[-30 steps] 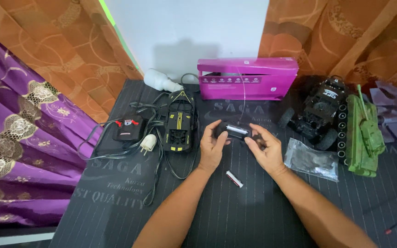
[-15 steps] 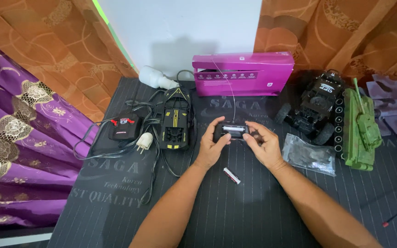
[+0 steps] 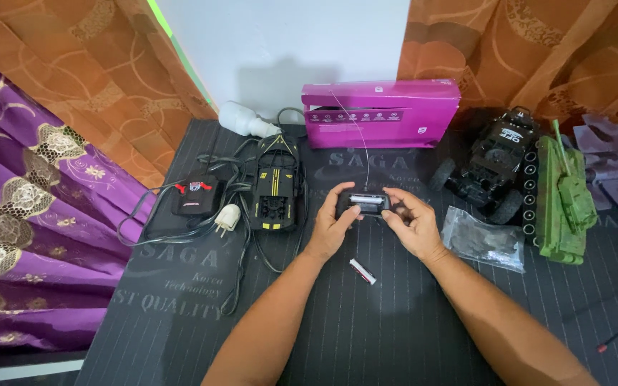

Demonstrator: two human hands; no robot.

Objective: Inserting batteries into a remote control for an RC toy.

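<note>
Both hands grip one small black remote controller (image 3: 363,204) above the middle of the dark striped surface (image 3: 366,336). Left hand (image 3: 335,225) is closed on its left end, thumb on top; right hand (image 3: 413,227) is closed on the right end, fingers curled under. The battery bay faces up with a silvery cell showing inside, and a thin wire antenna (image 3: 357,143) rises from it.

Judgement: light, rigid plastic shell, smooth so a bit slippery; the antenna is flimsy and bends easily, so hold by the two short ends, clear of the open bay.

A loose battery (image 3: 362,271), white with a red end, lies on the surface just below the hands, apart from both. To the left sit a black-and-yellow toy car (image 3: 275,182), a red-and-black charger box (image 3: 194,195), a white plug (image 3: 227,217) and tangled black cables (image 3: 180,232). A magenta box (image 3: 380,113) stands behind. On the right: black toy truck (image 3: 491,164), green toy tank (image 3: 565,196), clear plastic bag (image 3: 484,239). Nothing blocks the hands; cables are nearest on the left.
</note>
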